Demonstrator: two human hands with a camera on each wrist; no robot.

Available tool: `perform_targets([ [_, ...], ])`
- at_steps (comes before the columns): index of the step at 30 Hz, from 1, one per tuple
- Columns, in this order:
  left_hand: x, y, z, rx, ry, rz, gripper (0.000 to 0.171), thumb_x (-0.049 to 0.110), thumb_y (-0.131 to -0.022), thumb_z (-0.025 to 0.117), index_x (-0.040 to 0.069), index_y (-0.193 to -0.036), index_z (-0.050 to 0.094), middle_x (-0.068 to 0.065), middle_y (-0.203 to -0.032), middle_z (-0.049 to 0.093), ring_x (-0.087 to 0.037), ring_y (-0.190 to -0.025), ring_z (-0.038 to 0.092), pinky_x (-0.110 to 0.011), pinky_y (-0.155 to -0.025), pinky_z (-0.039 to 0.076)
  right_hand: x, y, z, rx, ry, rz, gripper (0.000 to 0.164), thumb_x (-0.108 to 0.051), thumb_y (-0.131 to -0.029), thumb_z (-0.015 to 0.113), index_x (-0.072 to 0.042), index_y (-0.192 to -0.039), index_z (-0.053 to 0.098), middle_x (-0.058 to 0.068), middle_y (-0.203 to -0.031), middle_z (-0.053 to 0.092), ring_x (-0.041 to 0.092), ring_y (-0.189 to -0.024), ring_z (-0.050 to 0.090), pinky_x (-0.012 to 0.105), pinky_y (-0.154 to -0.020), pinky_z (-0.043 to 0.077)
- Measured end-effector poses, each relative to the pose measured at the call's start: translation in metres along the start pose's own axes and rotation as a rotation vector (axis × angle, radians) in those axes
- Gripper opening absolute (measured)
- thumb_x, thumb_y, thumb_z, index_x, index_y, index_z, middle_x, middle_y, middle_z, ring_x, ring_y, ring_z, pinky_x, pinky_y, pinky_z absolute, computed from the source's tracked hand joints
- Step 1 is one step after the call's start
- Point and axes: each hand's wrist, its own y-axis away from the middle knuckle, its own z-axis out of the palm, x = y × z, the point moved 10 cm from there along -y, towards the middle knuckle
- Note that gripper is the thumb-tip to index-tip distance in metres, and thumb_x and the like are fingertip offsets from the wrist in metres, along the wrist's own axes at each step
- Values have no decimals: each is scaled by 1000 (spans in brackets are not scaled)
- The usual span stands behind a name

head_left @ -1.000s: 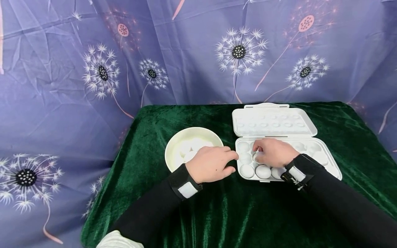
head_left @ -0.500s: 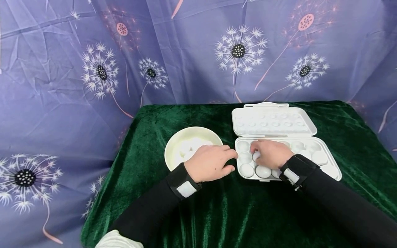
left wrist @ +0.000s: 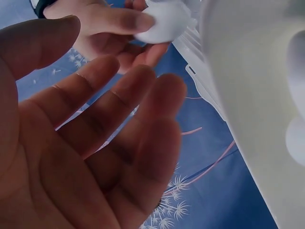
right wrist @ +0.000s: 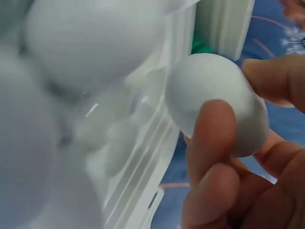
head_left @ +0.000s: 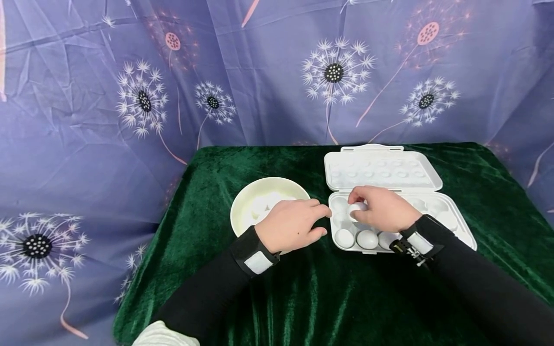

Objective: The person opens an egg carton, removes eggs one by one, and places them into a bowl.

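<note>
My right hand (head_left: 385,209) pinches a white egg (head_left: 358,211) between thumb and fingertips, above the left part of a white plastic egg box (head_left: 465,235). In the right wrist view the egg (right wrist: 209,95) is held at its sides, apart from the box. Several white eggs (head_left: 367,239) sit in the box's front row; the right hand hides some cups. My left hand (head_left: 292,225) hovers over the right side of a cream bowl (head_left: 240,211), fingers loosely bent. The left wrist view shows that palm (left wrist: 62,162) with nothing in it. White eggs (left wrist: 296,143) lie inside the bowl.
The box's lid (head_left: 383,173) lies folded back behind it. Dark green velvet cloth (head_left: 311,298) covers the table. A purple curtain with a dandelion print (head_left: 268,86) hangs behind and to the left.
My right hand has lifted the egg from a cup in the box's left part, raising it slightly up and away. The left hand has hardly moved.
</note>
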Motion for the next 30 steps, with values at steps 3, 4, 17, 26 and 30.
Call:
perform_targets([
  [3, 1, -1, -3, 21, 3, 9, 35, 35, -97, 67, 23, -130, 64, 8, -101, 61, -5, -69, 52, -26, -55, 43, -11, 2, -2, 11, -104, -41, 18, -21, -94, 71, -17, -109, 64, -1, -93, 61, 16, -64, 50, 35, -66, 43],
  [4, 1, -1, -4, 30, 6, 10, 38, 34, -97, 67, 23, -133, 62, 7, -104, 61, -5, -69, 52, -25, -54, 43, -15, 2, -2, 13, -140, -59, 18, -22, -94, 71, -17, -109, 63, -2, -90, 61, 15, -61, 50, 33, -63, 42],
  [17, 3, 2, -17, 134, 49, 32, 53, 32, -95, 68, 21, -145, 51, 4, -126, 58, -5, -72, 54, -24, -53, 44, -51, 4, -1, -33, -570, -139, 20, -23, -98, 68, -12, -111, 57, 9, -104, 63, 39, -76, 68, 35, -65, 54],
  [26, 4, 4, -21, 175, 76, 48, 40, 30, -97, 68, 21, -134, 56, 5, -120, 55, -3, -68, 50, -22, -54, 42, -63, 0, 4, -74, -730, -185, 16, -14, -100, 64, -7, -111, 57, 16, -111, 65, 33, -87, 70, 46, -68, 58],
  [30, 3, 6, -25, 194, 99, 52, 37, 27, -98, 67, 20, -133, 58, 3, -120, 56, -3, -67, 51, -22, -54, 42, -66, -1, 7, -96, -786, -189, 18, -14, -101, 63, -5, -114, 56, 23, -115, 62, 36, -89, 70, 50, -69, 58],
])
